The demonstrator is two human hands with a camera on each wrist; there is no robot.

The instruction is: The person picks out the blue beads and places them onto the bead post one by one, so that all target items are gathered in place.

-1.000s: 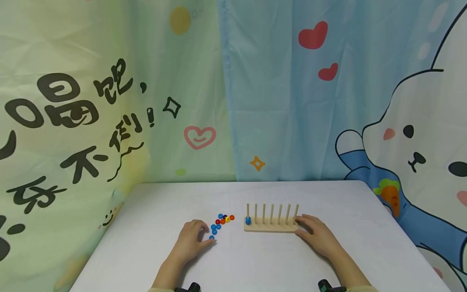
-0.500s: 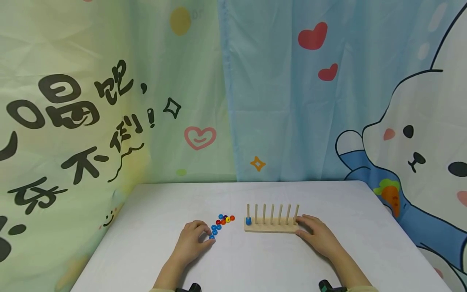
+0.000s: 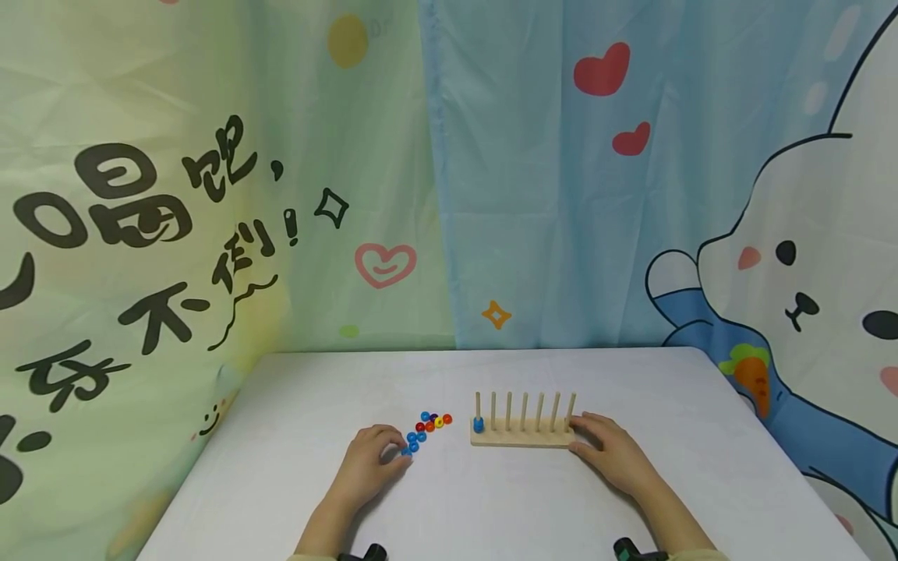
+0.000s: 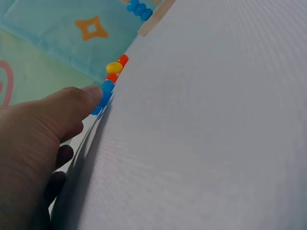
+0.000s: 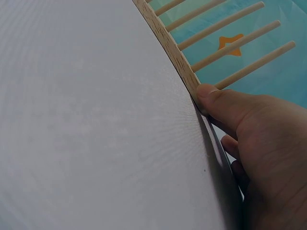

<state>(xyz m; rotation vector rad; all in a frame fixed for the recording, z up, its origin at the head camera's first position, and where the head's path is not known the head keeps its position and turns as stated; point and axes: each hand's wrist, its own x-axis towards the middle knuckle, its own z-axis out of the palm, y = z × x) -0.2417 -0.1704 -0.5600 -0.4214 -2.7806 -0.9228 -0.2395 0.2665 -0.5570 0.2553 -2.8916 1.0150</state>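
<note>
My left hand (image 3: 368, 458) pinches a blue bead at the near end of a loose line of beads; its thumb (image 4: 76, 103) partly covers that bead in the left wrist view. Beside it lie more blue beads (image 3: 414, 447), then red, orange and a yellow bead (image 3: 439, 422). My right hand (image 3: 617, 456) grips the right end of a wooden peg stand (image 3: 519, 438), thumb on the near side. Several upright pegs (image 5: 254, 64) rise from the stand. Blue beads (image 3: 479, 425) are stacked on its leftmost peg; the other pegs are bare.
A white-covered table (image 3: 491, 506) carries everything. Behind it hangs a printed curtain (image 3: 533, 195). Dark wrist-worn devices (image 3: 368, 553) show at the bottom edge. The stand is to the right of the loose beads.
My left fingers have closed in on the nearest blue bead, which has shifted slightly away from me, towards the other beads. The right hand and the stand stay in place.
</note>
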